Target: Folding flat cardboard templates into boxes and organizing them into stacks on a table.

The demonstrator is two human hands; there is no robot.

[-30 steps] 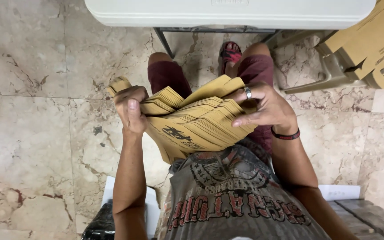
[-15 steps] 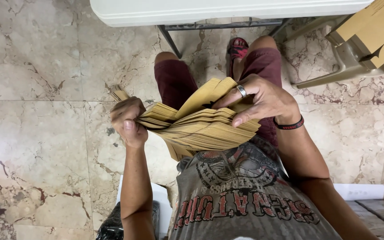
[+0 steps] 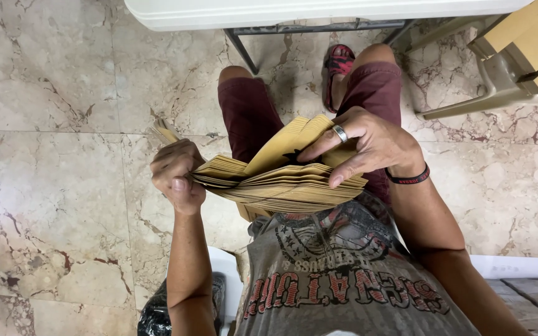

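Your left hand is clenched around the left end of the stack of brown paper envelopes, pinning it just above your lap so the sheets stay squared while the other end fans open. Your right hand rests on top, fingers spread, one fingertip lifting a single envelope clear of the rest. Farther off, beyond your knees, a white table stands on the marble floor, with cardboard boxes on a chair to the far right.
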